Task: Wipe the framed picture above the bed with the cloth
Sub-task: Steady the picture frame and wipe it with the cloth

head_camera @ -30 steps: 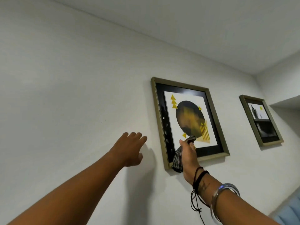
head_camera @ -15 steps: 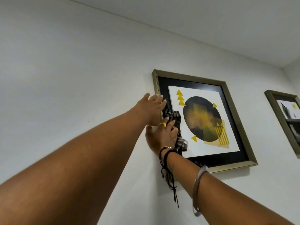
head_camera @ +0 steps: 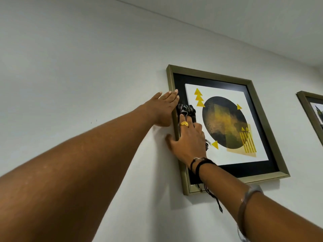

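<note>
The right hand presses a bunched dark checked cloth flat against the glass at the left side of the picture, fingers laid over the cloth and thumb spread out onto the wall past the frame edge. A gold ring sits on one finger; black cords and a bangle circle the wrist and forearm. The left hand lies flat with fingers together, pressed on the wall and touching the frame's left edge just above the cloth. The left forearm crosses much of the lower left of the view. The right wrist covers the picture's lower left corner. A second framed picture hangs well apart to the right, cut off by the view's edge.
</note>
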A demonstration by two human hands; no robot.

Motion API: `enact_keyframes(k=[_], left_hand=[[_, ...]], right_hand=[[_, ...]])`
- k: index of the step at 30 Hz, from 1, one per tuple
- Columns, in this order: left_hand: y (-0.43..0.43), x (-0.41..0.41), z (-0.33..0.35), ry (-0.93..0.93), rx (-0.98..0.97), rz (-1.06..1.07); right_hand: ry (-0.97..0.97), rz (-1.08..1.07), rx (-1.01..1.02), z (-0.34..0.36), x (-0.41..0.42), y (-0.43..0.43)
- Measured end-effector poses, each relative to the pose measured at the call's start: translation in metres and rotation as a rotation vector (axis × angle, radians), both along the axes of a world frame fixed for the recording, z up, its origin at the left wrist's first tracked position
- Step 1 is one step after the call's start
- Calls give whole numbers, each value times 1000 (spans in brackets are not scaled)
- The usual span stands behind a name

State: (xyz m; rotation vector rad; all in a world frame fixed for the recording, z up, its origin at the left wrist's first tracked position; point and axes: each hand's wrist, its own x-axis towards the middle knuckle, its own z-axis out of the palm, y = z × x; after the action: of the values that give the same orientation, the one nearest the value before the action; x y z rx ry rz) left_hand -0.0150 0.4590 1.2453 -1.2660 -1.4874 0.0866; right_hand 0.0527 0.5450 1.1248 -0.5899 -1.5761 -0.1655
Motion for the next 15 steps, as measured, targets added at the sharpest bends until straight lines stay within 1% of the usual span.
enact_keyframes(k=[4,7,10,15], left_hand=[[-1,-2,3,-10,-9,-11],[-1,-2,4,0,-12,-17],[-3,-1,5,-13,-7,-32],[-1,2,4,-89,0,-76]], right_hand=[[22,-15,26,-45,1,1],[-19,-21,24,-53,2,3],[-36,-2,10,-33,0,3],[-35,52,30,32,6,9]])
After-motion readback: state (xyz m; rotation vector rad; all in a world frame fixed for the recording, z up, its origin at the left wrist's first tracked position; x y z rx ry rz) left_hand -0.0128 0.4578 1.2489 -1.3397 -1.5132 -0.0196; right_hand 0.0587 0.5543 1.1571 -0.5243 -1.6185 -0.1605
